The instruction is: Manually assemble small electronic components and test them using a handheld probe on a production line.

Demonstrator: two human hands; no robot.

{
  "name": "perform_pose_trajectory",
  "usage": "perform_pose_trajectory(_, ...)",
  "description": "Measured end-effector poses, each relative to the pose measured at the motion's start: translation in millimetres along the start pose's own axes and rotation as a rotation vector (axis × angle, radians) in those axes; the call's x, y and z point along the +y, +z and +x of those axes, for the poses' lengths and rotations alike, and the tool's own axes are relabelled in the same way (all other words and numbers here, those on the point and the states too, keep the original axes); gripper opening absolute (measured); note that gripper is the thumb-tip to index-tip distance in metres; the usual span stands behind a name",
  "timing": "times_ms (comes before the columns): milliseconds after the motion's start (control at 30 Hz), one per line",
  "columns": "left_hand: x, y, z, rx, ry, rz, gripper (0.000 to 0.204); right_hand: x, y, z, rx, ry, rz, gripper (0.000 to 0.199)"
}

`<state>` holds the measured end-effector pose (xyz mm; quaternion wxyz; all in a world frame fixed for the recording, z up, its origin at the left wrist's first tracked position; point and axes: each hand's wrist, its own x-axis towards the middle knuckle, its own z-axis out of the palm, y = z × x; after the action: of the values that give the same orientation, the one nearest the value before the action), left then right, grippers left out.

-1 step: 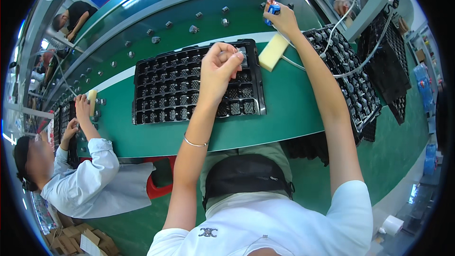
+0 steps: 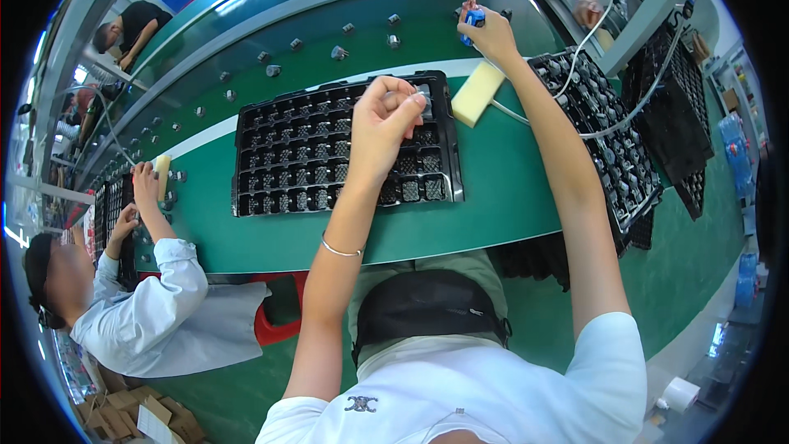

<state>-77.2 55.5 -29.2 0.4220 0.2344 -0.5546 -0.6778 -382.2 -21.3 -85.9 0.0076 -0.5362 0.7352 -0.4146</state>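
My left hand (image 2: 383, 119) is closed in a pinch over the right part of a black tray (image 2: 349, 144) with rows of square pockets. A small silvery piece (image 2: 426, 104) shows at its fingertips; whether they grip it or it sits in the tray, I cannot tell. Farther off to the right, my right hand (image 2: 493, 35) is closed around a blue hand tool (image 2: 472, 20), its exact kind partly hidden by the fingers. A pale yellow block (image 2: 477, 94) lies between the tray and my right forearm, with a white hose (image 2: 511, 113) running past it.
Small metal parts (image 2: 339, 53) stand spaced along the green belt beyond the tray. Filled black trays (image 2: 612, 144) lie at right, beside stacked trays (image 2: 670, 99). A co-worker in a light blue shirt (image 2: 156, 304) works at left. Another person's hand (image 2: 588, 10) shows at far right.
The view has shifted very slightly. The blue tool is turned a little in my right hand, and my left hand stays pinched over the tray.
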Motion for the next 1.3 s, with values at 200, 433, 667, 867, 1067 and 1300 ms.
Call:
perform_pose_trajectory(200,4,-4,-2,0.033,0.043,0.095,0.014,-7,16,13,-0.036,-0.066,-0.126,0.045)
perform_pose_trajectory(433,11,-8,-5,0.09,0.065,0.135,0.016,-89,-48,-43,-0.236,0.064,0.601,0.031)
perform_pose_trajectory(667,5,0,-4,0.037,0.035,0.241,0.021,-124,-71,-131,-0.463,0.196,0.874,0.031)
perform_pose_trajectory(867,3,8,-7,-0.015,0.024,0.331,0.018,-109,-67,-147,-0.507,0.271,1.039,0.031)
perform_pose_trajectory(1067,3,11,-6,-0.013,0.031,0.324,0.017,-94,-60,-149,-0.411,0.347,1.275,0.031)
perform_pose_trajectory(1300,1,13,-7,-0.058,0.013,0.351,0.018,-97,-62,-156,-0.505,0.355,1.251,0.035)
